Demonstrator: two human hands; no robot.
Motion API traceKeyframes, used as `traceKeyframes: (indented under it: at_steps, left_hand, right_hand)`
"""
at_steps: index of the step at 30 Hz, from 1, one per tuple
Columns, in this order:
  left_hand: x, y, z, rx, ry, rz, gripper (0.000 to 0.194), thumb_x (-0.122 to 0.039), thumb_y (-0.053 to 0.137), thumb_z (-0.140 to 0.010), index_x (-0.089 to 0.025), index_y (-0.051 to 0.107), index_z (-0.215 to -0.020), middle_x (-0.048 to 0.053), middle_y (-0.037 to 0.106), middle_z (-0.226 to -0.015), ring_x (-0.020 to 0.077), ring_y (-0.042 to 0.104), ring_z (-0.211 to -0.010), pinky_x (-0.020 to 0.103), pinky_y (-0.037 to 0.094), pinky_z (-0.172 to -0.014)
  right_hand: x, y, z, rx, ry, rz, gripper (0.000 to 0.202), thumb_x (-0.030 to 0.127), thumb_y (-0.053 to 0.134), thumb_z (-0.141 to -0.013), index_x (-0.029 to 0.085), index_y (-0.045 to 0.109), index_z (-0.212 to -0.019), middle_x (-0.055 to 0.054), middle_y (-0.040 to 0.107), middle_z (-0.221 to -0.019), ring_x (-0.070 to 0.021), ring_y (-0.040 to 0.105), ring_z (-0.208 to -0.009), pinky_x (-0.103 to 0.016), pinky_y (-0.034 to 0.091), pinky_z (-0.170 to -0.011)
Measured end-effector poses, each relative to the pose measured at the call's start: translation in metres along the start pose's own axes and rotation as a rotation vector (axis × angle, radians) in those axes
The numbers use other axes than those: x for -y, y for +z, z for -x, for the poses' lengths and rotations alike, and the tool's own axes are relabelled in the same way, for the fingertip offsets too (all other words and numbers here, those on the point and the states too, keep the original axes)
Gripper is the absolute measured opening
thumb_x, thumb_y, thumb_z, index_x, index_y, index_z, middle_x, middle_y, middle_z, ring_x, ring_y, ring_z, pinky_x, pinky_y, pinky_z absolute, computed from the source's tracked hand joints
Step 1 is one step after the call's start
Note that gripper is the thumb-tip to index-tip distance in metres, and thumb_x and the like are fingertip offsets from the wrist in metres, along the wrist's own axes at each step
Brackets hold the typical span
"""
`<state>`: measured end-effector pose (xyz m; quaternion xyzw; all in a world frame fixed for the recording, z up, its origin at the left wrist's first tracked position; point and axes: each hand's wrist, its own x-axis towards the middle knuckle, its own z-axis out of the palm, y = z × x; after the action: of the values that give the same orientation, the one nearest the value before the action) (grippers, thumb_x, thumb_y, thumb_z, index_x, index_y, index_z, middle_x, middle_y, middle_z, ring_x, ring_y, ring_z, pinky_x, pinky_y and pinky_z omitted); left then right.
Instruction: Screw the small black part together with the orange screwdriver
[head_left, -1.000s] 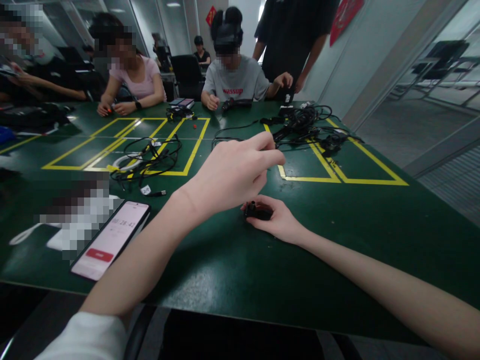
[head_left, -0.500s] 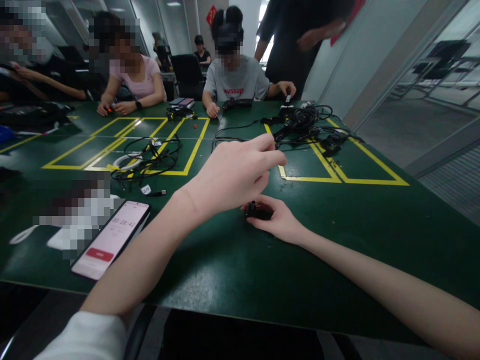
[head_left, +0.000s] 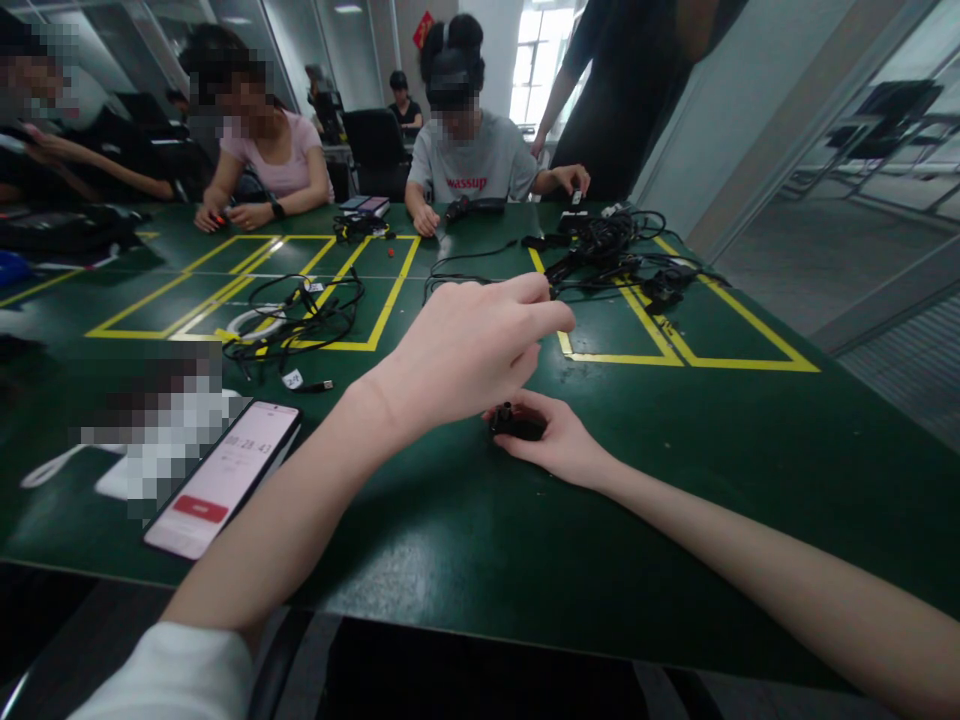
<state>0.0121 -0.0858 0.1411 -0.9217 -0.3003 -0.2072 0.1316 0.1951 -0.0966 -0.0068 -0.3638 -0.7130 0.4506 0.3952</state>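
Note:
My left hand (head_left: 487,335) is raised over the green table (head_left: 420,530), back of the hand up, fingers curled in. Whatever its fingertips may hold is hidden behind the fingers. Just below and to the right, my right hand (head_left: 559,440) rests at the tabletop, thumb and fingers wrapped round a small black device (head_left: 517,428). A short dark knob-like piece sticks up at the device's left end. Its exact kind I cannot make out. A tangle of black cables (head_left: 615,245) lies beyond my left hand.
A phone (head_left: 225,480) showing a timer lies left of my left forearm, beside a blurred-out item. Coiled cables (head_left: 300,315) and a USB plug (head_left: 321,385) lie beyond it. Yellow tape (head_left: 394,300) marks rectangles. Several people sit or stand around the far side.
Both my hands stay practically still. The standing person in dark clothes at the far side has lowered an arm and shifted. The phone's timer has advanced.

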Motion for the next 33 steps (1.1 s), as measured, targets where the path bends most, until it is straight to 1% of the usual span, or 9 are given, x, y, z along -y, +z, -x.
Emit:
traceKeyframes:
  at_steps: [5,7,11,14,18,20,25,28,33]
  left_hand:
    - [-0.0002,-0.0027,-0.0006,0.012,0.067,0.032,0.032,-0.015,0.052,-0.092,-0.018,0.076,-0.112,0.008,0.072,-0.105,0.0207,0.069,-0.092,0.031,0.052,-0.074]
    - [0.0,-0.0025,-0.0004,0.004,0.083,0.028,0.034,-0.012,0.051,-0.09,-0.018,0.076,-0.112,0.008,0.072,-0.107,0.0204,0.069,-0.094,0.031,0.053,-0.076]
    - [0.0004,-0.0002,0.0005,-0.013,0.043,-0.01,0.039,-0.009,0.046,-0.092,-0.02,0.075,-0.116,0.007,0.071,-0.115,0.0168,0.068,-0.087,0.028,0.05,-0.07]
    - [0.0003,-0.0006,0.0006,-0.01,0.026,-0.012,0.037,-0.013,0.047,-0.094,-0.021,0.075,-0.116,0.007,0.071,-0.111,0.0171,0.068,-0.085,0.028,0.049,-0.068]
    - [0.0003,-0.0029,-0.0002,0.009,0.069,0.017,0.033,-0.014,0.051,-0.09,-0.019,0.076,-0.112,0.008,0.072,-0.104,0.02,0.068,-0.09,0.031,0.052,-0.073]
    - [0.0005,-0.0028,-0.0003,0.009,0.08,0.015,0.036,-0.012,0.051,-0.089,-0.019,0.076,-0.113,0.008,0.072,-0.108,0.0201,0.068,-0.092,0.031,0.052,-0.074]
    - [0.0007,0.0006,0.001,-0.035,0.014,-0.021,0.043,-0.011,0.047,-0.092,-0.023,0.072,-0.124,0.007,0.07,-0.123,0.0159,0.068,-0.084,0.029,0.05,-0.069]
    - [0.0,-0.0001,0.0009,-0.016,0.014,-0.015,0.04,-0.014,0.047,-0.093,-0.023,0.072,-0.123,0.006,0.071,-0.117,0.0167,0.068,-0.085,0.028,0.05,-0.069]
    - [-0.0004,-0.0028,-0.0003,0.005,0.06,0.002,0.036,-0.014,0.052,-0.088,-0.019,0.075,-0.115,0.008,0.071,-0.108,0.0201,0.068,-0.09,0.031,0.05,-0.072]
  right_hand:
    - [-0.0045,0.0013,-0.0007,-0.025,-0.04,-0.008,0.023,0.025,0.075,-0.078,0.021,0.074,-0.101,-0.005,0.082,-0.097,-0.0244,0.079,-0.092,-0.041,0.061,-0.091]
    - [-0.0039,0.0013,-0.0007,-0.022,-0.038,-0.013,0.023,0.025,0.075,-0.078,0.021,0.074,-0.101,-0.005,0.082,-0.097,-0.0241,0.079,-0.092,-0.041,0.061,-0.092]
    - [-0.0008,0.0008,-0.0005,-0.007,-0.005,-0.007,0.025,0.022,0.075,-0.078,0.021,0.073,-0.103,-0.005,0.082,-0.101,-0.0236,0.078,-0.095,-0.041,0.061,-0.094]
    - [-0.0018,0.0011,-0.0008,-0.004,-0.003,-0.001,0.026,0.023,0.075,-0.078,0.021,0.073,-0.104,-0.005,0.082,-0.1,-0.0237,0.078,-0.095,-0.041,0.06,-0.094]
    - [-0.0052,0.002,-0.0011,-0.019,-0.03,-0.015,0.023,0.025,0.075,-0.078,0.022,0.073,-0.101,-0.004,0.082,-0.096,-0.024,0.078,-0.092,-0.041,0.061,-0.091]
    - [-0.0046,0.0017,-0.0009,-0.017,-0.03,-0.012,0.023,0.025,0.075,-0.078,0.021,0.073,-0.101,-0.004,0.082,-0.097,-0.0239,0.078,-0.092,-0.041,0.061,-0.092]
    - [0.0008,-0.0003,-0.0001,0.009,0.003,0.001,0.026,0.023,0.074,-0.079,0.021,0.073,-0.105,-0.005,0.082,-0.103,-0.0235,0.078,-0.097,-0.041,0.061,-0.095]
    - [-0.0004,0.0002,-0.0002,0.004,-0.006,-0.001,0.025,0.023,0.074,-0.079,0.021,0.073,-0.104,-0.005,0.082,-0.102,-0.0239,0.078,-0.096,-0.041,0.061,-0.095]
    - [-0.0037,0.0013,-0.0007,-0.014,-0.033,-0.006,0.023,0.026,0.075,-0.079,0.022,0.073,-0.101,-0.005,0.082,-0.098,-0.0253,0.078,-0.093,-0.043,0.061,-0.091]
